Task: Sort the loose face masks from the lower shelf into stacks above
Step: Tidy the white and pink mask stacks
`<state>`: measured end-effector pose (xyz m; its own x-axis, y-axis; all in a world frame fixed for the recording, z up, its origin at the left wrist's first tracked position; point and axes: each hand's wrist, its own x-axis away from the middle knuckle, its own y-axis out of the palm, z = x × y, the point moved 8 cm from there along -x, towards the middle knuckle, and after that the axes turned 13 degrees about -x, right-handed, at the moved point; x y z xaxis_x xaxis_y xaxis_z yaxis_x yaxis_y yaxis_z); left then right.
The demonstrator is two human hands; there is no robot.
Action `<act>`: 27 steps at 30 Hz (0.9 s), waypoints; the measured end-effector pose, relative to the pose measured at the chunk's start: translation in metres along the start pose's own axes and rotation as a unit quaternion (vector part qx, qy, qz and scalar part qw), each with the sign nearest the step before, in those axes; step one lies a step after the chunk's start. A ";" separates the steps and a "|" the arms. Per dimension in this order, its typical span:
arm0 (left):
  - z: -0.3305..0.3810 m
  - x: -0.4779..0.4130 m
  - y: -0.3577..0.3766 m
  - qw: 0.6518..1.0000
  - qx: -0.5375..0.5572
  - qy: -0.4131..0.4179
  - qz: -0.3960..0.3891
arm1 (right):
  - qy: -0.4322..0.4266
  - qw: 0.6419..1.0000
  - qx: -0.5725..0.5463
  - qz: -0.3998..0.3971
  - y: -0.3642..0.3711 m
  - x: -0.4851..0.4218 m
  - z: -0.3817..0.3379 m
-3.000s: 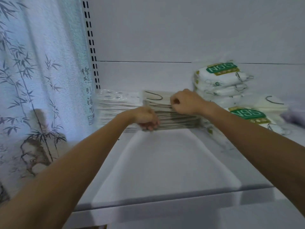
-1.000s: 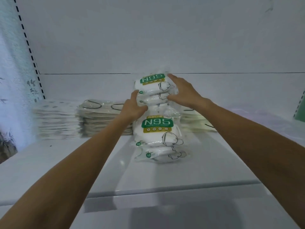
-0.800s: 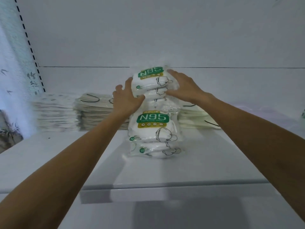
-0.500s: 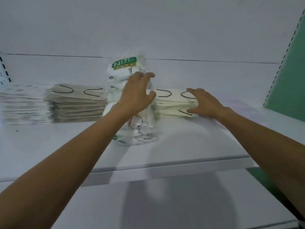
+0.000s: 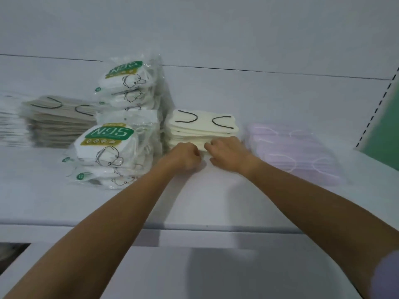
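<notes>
A cream mask stack with black ear loops sits mid-shelf on the upper shelf. My left hand and my right hand are side by side at its lower front edge. The fingers of both curl in against the bottom masks and appear to pinch them; the fingertips are hidden. Left of that stack stand the N95 packs, a front pile and a taller back pile. A grey mask stack lies further left. A loose lavender mask pile lies to the right.
A white stack shows at the far left edge. The lower shelf runs below my forearms. A green panel and a slotted upright close the right side. The white back wall is close behind the stacks.
My left hand left the N95 packs and came right to the cream stack. My right hand slid from the stack's top down to its front edge. Both hands curled in.
</notes>
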<state>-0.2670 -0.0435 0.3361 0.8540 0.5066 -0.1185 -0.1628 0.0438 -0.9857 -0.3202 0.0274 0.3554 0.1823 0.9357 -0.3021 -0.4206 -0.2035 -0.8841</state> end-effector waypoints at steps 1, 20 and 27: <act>-0.002 -0.001 0.003 1.000 0.011 -0.013 0.002 | -0.024 0.999 0.046 0.006 0.003 0.000 -0.001; -0.011 -0.028 -0.007 0.991 0.063 -0.068 0.093 | 0.049 0.902 -0.427 -0.029 -0.011 -0.025 0.055; -0.041 -0.018 -0.032 0.950 0.170 -0.214 0.150 | 0.078 0.853 -0.508 -0.088 -0.004 -0.039 0.040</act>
<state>-0.2572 -0.0891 0.3654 0.4760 0.8409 -0.2574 -0.5797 0.0799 -0.8109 -0.3613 0.0034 0.3849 0.3119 0.9440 -0.1074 0.5986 -0.2830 -0.7494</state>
